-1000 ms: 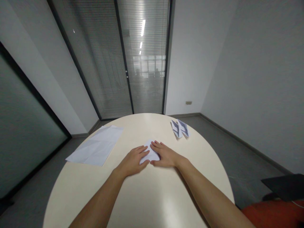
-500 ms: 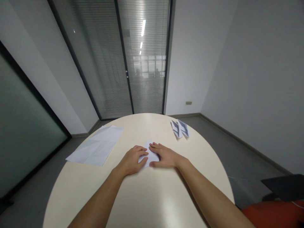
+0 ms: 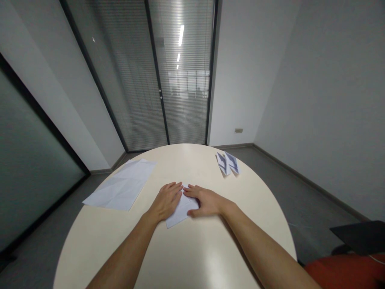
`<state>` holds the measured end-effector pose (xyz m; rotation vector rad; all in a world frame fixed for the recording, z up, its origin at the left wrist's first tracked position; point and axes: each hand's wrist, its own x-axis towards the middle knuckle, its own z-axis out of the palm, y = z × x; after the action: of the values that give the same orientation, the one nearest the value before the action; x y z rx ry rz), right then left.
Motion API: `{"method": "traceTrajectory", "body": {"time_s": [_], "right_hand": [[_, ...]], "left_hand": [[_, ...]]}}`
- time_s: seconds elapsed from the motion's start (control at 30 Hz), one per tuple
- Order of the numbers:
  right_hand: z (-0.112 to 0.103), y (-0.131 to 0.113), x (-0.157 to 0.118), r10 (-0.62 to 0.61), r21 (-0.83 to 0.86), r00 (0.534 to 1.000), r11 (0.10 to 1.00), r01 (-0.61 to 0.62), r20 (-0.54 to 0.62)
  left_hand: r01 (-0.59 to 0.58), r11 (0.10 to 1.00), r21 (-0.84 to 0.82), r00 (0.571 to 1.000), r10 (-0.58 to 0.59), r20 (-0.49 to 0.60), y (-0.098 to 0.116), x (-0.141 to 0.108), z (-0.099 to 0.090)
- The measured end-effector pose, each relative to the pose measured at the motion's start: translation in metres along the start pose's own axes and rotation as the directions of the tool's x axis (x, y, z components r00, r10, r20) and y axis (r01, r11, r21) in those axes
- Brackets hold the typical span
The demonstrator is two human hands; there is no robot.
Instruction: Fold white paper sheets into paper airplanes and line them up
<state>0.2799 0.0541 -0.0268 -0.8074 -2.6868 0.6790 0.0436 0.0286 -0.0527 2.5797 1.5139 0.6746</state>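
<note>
A small folded piece of white paper (image 3: 181,209) lies on the round table between my hands. Along its left side, my left hand (image 3: 167,201) rests with the fingers stretched out and partly covering it. My right hand (image 3: 208,201) touches the paper's right side, fingertips near its far edge and thumb spread apart toward its near edge. Neither hand is closed around anything. The paper's near-left corner shows plainly, while its side edges are hidden under my hands.
A large creased stack or sheet of white paper (image 3: 122,186) lies at the table's left. Two folded paper pieces with dark printing (image 3: 227,163) stand near the far right edge. A red chair seat (image 3: 345,271) is beyond the cream table (image 3: 180,257) at lower right.
The fingers of my left hand have straightened and flattened over the paper. My right hand has shifted slightly left and nearer, and the paper's near-left corner now shows.
</note>
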Motion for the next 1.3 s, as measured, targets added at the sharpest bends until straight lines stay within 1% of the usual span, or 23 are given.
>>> {"method": "traceTrajectory", "body": {"time_s": [0.17, 0.4, 0.73, 0.87, 1.13, 1.23, 1.3], "right_hand": [[0.002, -0.002, 0.000, 0.028, -0.004, 0.999, 1.000, -0.028, 0.016], [0.002, 0.001, 0.001, 0.069, -0.029, 0.997, 0.997, -0.069, 0.016], [0.000, 0.010, -0.003, 0.191, -0.091, 0.980, 0.977, -0.195, -0.050], [-0.002, 0.016, -0.004, 0.225, -0.127, 0.972, 0.965, -0.231, -0.066], [-0.001, 0.028, -0.007, 0.255, -0.138, 0.959, 0.953, -0.271, -0.124], [-0.001, 0.028, -0.007, 0.273, -0.151, 0.952, 0.944, -0.293, -0.138], [-0.002, 0.025, -0.008, 0.279, -0.156, 0.952, 0.942, -0.297, -0.124]], "left_hand": [[0.027, 0.999, 0.040, 0.998, -0.029, 0.051, 0.002, 0.001, -0.001], [0.031, 0.997, 0.068, 0.997, -0.036, 0.069, 0.006, 0.000, -0.007], [0.061, 0.994, 0.087, 0.989, -0.072, 0.128, 0.011, -0.002, -0.016], [0.076, 0.994, 0.079, 0.987, -0.086, 0.133, 0.013, -0.003, -0.019], [0.092, 0.991, 0.093, 0.986, -0.104, 0.131, 0.017, -0.003, -0.025], [0.100, 0.989, 0.112, 0.986, -0.114, 0.119, 0.020, -0.003, -0.027], [0.097, 0.989, 0.111, 0.988, -0.109, 0.106, 0.022, -0.003, -0.026]]}}
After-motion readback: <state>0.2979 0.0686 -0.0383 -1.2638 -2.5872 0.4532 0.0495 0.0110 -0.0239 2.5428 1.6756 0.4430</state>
